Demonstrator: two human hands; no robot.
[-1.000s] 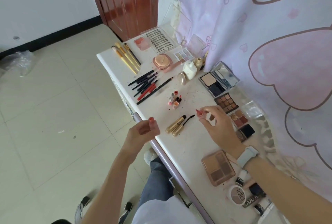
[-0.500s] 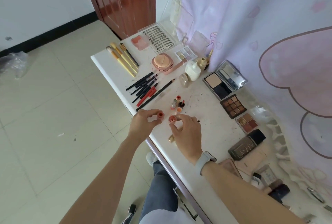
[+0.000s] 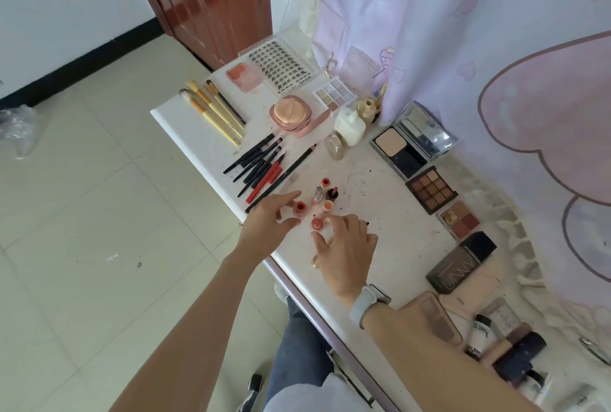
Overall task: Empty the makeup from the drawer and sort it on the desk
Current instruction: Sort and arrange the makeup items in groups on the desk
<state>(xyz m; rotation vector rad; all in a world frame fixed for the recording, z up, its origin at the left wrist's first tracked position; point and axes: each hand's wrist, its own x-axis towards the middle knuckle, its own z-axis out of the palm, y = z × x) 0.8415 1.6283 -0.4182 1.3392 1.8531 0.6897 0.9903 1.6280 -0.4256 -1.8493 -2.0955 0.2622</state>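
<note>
- The left hand is hovering with its fingers spread and holding nothing, just beside a small red pot standing on the counter.
- The right hand is touching another little red pot with its fingertips; I cannot tell if it is pinching it.
- Both pots are sitting next to the lipsticks, so the step looks like grouping the lip things together.
- Pencils, brushes and eye color trays are lying in their own groups around.
- More makeup is piling near the right arm, so the next move is probably reaching there and sorting it.
</note>
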